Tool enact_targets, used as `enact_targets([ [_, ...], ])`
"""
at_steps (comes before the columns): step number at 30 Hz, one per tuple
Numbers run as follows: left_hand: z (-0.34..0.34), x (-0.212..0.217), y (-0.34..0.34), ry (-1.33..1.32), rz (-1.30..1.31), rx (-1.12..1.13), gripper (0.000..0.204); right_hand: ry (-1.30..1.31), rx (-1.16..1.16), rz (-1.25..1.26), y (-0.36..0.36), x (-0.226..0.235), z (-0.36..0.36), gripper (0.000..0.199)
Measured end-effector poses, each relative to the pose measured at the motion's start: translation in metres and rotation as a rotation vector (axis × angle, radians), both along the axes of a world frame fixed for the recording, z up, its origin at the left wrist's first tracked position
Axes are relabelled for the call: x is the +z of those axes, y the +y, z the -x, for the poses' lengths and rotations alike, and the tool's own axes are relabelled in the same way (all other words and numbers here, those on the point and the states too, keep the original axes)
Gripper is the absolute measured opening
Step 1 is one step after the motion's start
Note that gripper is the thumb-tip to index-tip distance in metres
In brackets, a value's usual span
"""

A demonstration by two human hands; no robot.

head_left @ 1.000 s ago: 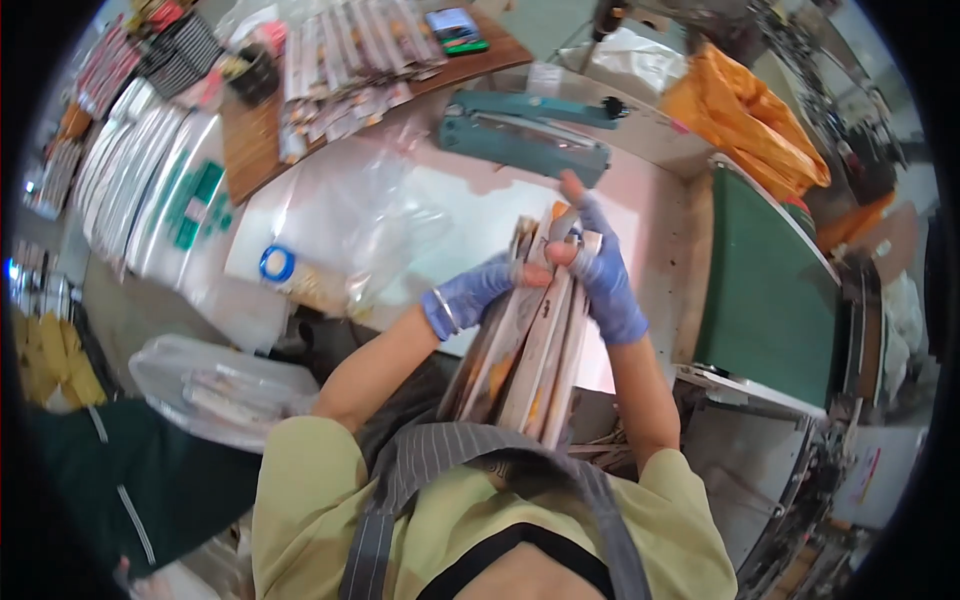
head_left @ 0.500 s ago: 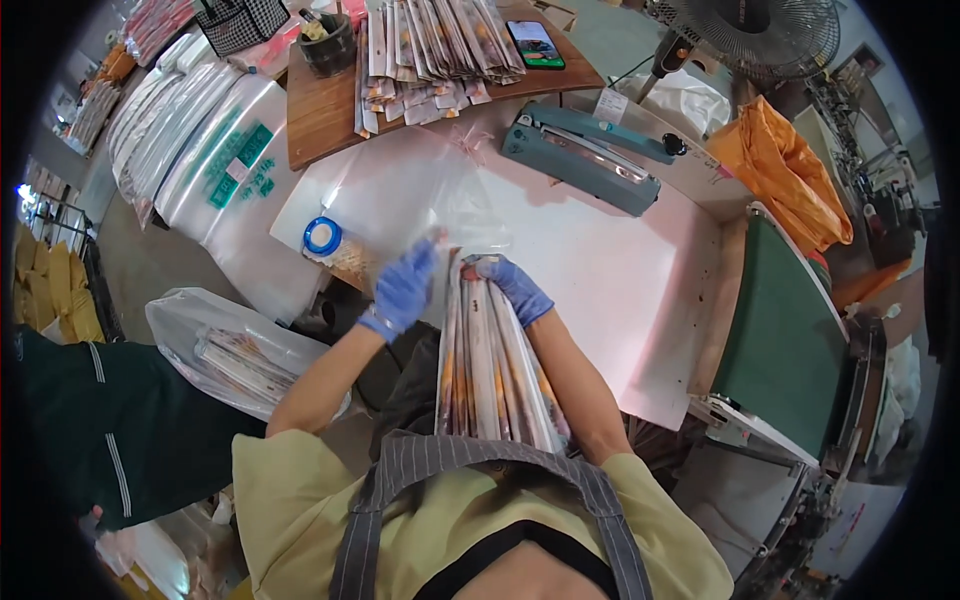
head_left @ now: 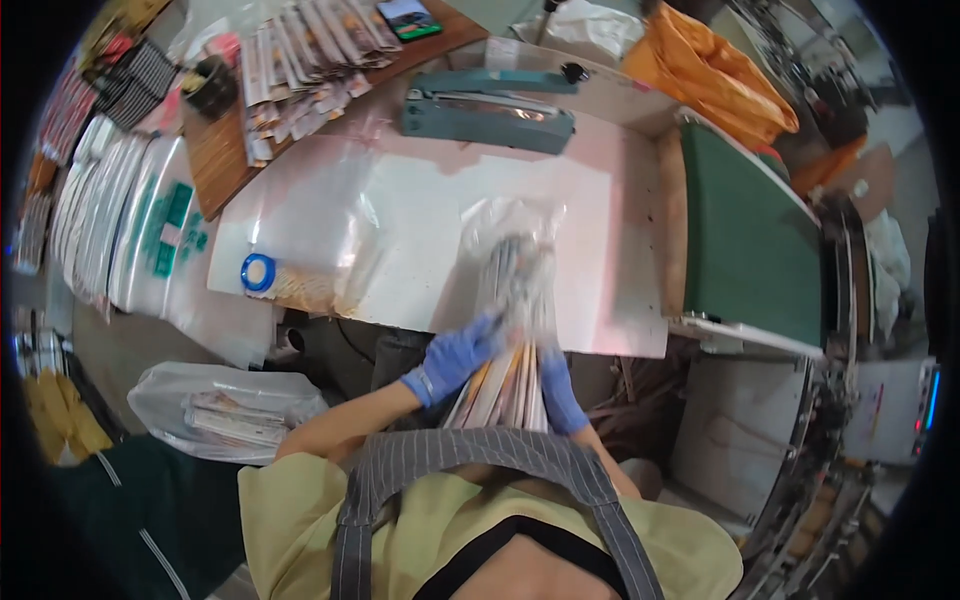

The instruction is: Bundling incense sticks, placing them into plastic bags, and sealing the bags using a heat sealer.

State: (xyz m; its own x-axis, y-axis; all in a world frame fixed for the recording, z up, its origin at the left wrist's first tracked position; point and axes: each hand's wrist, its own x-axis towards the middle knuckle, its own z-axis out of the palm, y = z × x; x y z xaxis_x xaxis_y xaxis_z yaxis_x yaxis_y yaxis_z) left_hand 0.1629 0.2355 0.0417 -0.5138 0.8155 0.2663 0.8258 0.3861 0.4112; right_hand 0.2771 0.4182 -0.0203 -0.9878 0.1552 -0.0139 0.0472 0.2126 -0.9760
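Note:
Both my hands wear blue gloves. A bundle of long, narrow printed packets (head_left: 492,392) points away from my lap toward the table. Over its far end sits a clear plastic bag (head_left: 520,218), its middle smeared by motion. My left hand (head_left: 455,358) is closed on the bag's near edge, at the left side of the bundle. Along the right side, my right hand (head_left: 564,392) grips the bundle, its fingertips partly hidden by plastic and packets.
A grey-green bag sealer (head_left: 490,125) stands at the table's (head_left: 425,215) back. Left lie flat clear bags (head_left: 345,190) and a blue-lidded jar (head_left: 258,272). More packets (head_left: 310,60) and a phone (head_left: 408,18) rest on a wooden board (head_left: 215,165). A green panel (head_left: 745,240) borders the right.
The clear bag now covers the bundle's far end. My left hand has come down toward me onto the bag's edge, and my right hand has slid nearer along the bundle. The view has shifted right.

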Motion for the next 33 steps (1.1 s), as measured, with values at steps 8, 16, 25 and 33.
enact_targets([
  [8, -0.04, 0.02, -0.038, 0.048, -0.181, -0.297, 0.046, -0.154, -0.191, 0.456, -0.016, 0.067, 0.015, 0.031],
  [16, 0.125, 0.151, -0.012, 0.291, -0.213, 0.066, 0.047, 0.379, 0.424, -1.177, 0.058, 0.21, 0.119, 0.016],
  [25, 0.178, 0.217, 0.014, -0.105, -0.367, 0.039, 0.012, 0.59, -0.203, -1.328, 0.055, 0.306, 0.165, 0.014],
  [33, 0.126, 0.181, 0.043, -0.275, -0.848, -0.058, 0.029, 0.868, -0.082, -0.992, 0.036, 0.26, 0.178, 0.015],
])
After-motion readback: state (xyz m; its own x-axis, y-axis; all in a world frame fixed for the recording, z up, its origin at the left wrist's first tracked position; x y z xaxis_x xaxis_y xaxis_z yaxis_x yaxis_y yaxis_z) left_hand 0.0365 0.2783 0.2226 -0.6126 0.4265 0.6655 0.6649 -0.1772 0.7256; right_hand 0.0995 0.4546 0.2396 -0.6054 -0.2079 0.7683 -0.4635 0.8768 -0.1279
